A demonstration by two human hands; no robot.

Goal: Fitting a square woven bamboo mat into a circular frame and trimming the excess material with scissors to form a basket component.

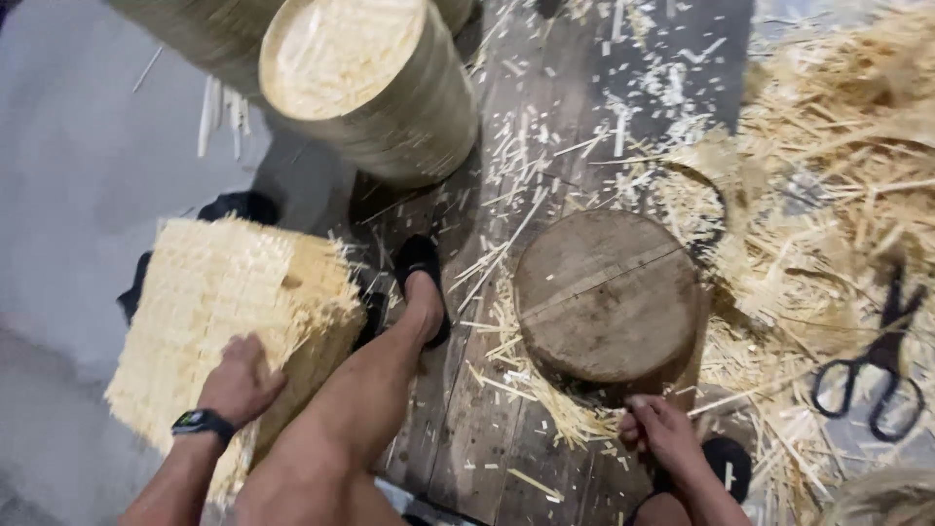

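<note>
left hand (241,378) on sticks bundle (229,312), ends facing up

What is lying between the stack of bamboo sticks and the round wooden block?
In the head view, the person's bare leg with a black sandal lies between the stick stack and the wooden block, on dark planks.
</note>
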